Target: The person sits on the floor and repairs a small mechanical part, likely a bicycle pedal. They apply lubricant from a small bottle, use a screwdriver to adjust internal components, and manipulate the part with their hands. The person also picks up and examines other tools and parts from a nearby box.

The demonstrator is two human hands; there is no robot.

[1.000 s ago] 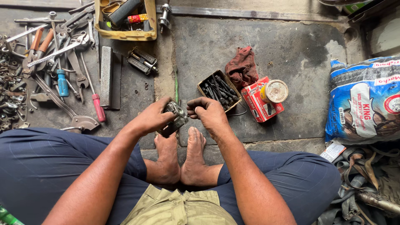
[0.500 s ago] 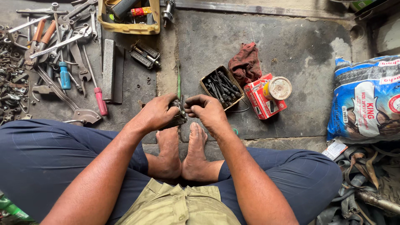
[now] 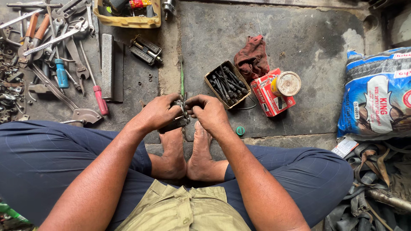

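Concrete floor: bolt box nr hands' pedal, tools left.

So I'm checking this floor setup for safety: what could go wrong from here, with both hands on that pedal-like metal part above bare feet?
Three risks, as judgements:
1. The metal part, held between the left hand and right hand, hangs right above the bare feet; a slip could drop it on the toes.
2. The open box of bolts sits near the right hand and could be knocked over.
3. The small green cap could be lost.
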